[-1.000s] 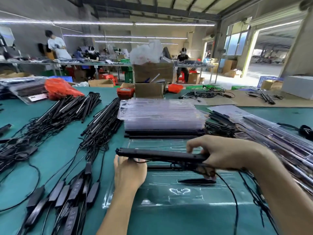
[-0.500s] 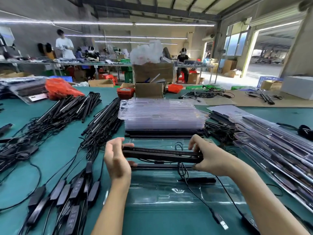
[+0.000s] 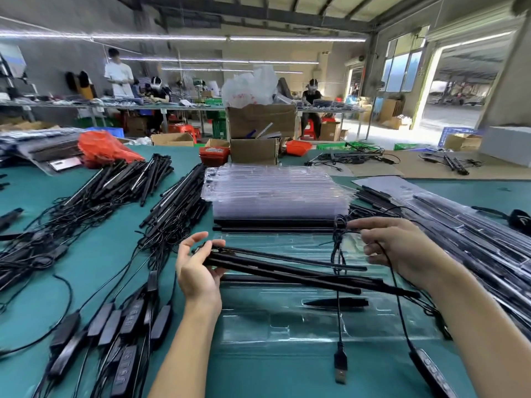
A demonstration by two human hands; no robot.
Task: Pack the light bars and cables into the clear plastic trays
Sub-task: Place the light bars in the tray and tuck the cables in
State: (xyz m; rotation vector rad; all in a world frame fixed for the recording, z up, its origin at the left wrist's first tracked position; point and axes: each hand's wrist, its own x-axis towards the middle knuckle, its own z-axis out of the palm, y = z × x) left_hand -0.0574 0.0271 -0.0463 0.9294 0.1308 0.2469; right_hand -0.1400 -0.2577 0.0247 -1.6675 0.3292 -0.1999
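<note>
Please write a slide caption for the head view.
Left hand holds light bars over clear tray; right hand pinches cable.

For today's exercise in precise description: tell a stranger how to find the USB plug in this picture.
Start at the green table and find the open clear tray lying flat between the person's forearms. Just below the tray's near edge a black cable hangs straight down, ending in the USB plug. Its bare metal tip distinguishes it from the all-black controller to its right.
</note>
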